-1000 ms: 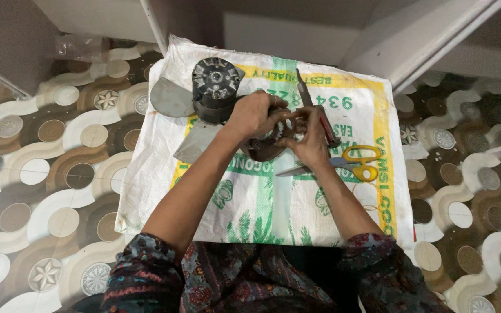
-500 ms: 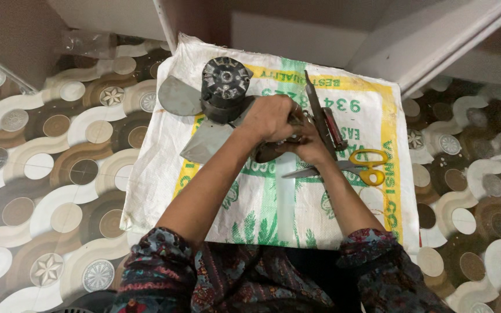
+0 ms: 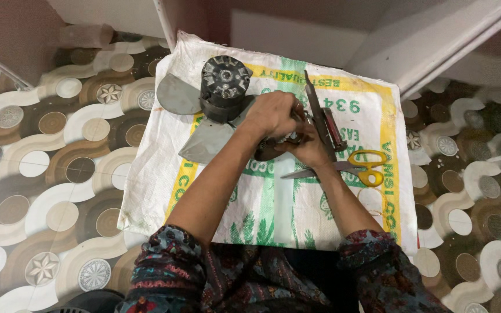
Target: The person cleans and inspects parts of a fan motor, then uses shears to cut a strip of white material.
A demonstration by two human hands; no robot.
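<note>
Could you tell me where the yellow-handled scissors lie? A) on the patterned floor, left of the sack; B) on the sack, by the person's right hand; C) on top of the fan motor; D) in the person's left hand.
B: the scissors lie flat on the sack, just beside the right hand.

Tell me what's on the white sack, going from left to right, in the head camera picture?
Grey fan blade → black fan motor → left hand → right hand → dark hand tool with a reddish handle → yellow-handled scissors.
</note>
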